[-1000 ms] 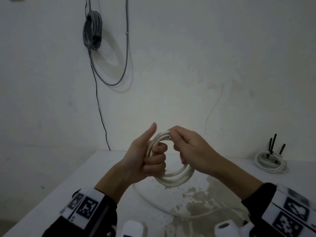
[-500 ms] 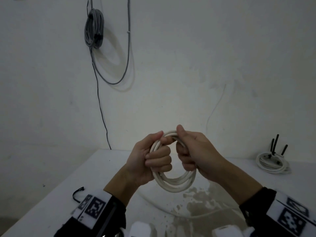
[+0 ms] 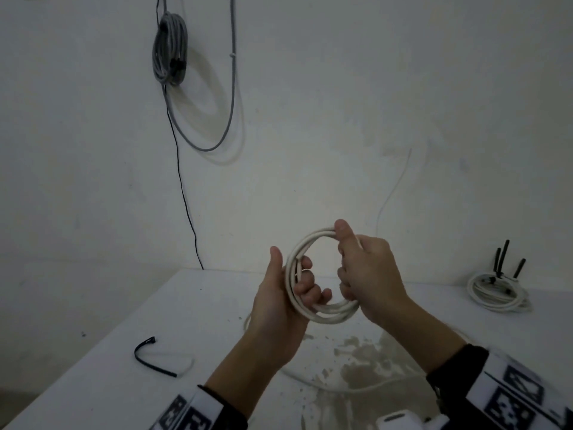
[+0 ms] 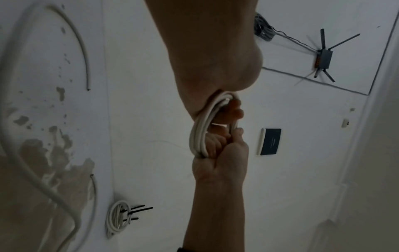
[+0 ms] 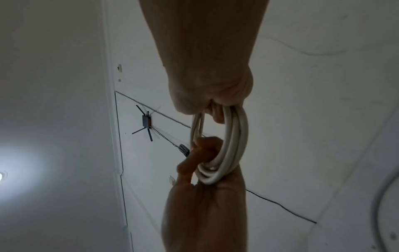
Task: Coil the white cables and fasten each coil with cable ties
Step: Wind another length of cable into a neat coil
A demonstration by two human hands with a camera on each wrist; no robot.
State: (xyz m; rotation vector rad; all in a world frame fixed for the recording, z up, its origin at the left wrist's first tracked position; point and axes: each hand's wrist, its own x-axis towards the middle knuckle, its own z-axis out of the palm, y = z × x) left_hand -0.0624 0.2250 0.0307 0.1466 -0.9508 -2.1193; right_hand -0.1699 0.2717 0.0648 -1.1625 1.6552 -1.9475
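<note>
A coil of white cable (image 3: 313,242) hangs above the white table (image 3: 192,305), held between both hands. My left hand (image 3: 290,282) curls its fingers through the coil's left side, thumb raised. Over on the coil's right side my right hand (image 3: 352,256) grips it, thumb on the top arc. The left wrist view shows the coil (image 4: 199,134) edge-on between the two hands, and so does the right wrist view, where the coil (image 5: 236,139) is in the same pose. A loose cable tail (image 3: 350,391) lies on the table below. A black cable tie (image 3: 145,356) lies bent at the table's left.
A second white coil (image 3: 496,294) with black ties sticking up sits at the table's far right. A grey cable bundle (image 3: 170,48) hangs on the wall. The tabletop has a worn brown patch (image 3: 362,367) near me. The table's left edge drops off.
My left thumb has lifted off the top of the coil. The coil has turned to face me more, and my right hand now grips further along its right side.
</note>
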